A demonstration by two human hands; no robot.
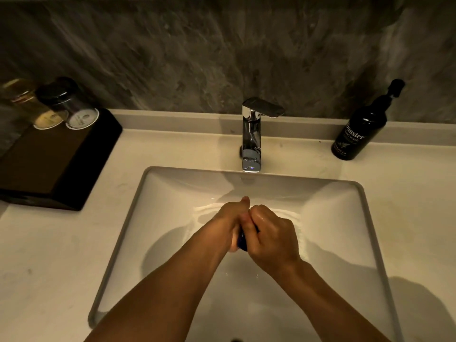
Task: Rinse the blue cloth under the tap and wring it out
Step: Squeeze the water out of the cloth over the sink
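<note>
While your left hand [228,224] and right hand [271,233] clench the blue cloth [242,240], expect it soft, sodden, slippery; grip both ends.

Pale counter [61,243], sunken white sink [345,218] in its middle, chrome tap [251,141] behind the sink, black tray [56,164] at left, dark soap bottle [360,129] at right

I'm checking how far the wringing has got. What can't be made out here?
Head view only:
- Cloth: only a blue sliver shows; left hand and right hand cover the rest.
- Drain: cut off by the bottom edge.
- Water from the tap: no stream discernible, light too dim.
- Jars: motion-blurred, labels unreadable.
</note>
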